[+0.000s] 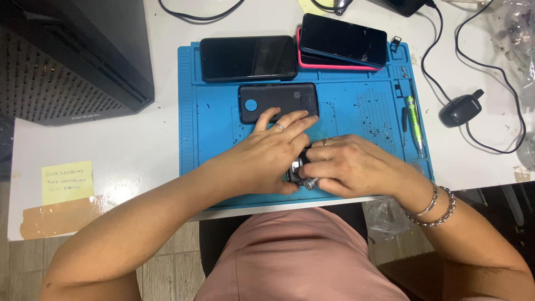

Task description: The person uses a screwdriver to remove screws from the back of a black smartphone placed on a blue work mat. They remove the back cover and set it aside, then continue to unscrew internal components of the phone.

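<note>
Hands meet low on the blue mat (192,111): left hand (267,159) and right hand (351,164) both pinch a small dark phone part (295,170) squeezed between them, equally close, its shape mostly hidden.

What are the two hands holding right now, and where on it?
Both hands close around a small dark device on the blue mat: left hand on its left side, right hand on its right. The exact hold is hidden.
</note>
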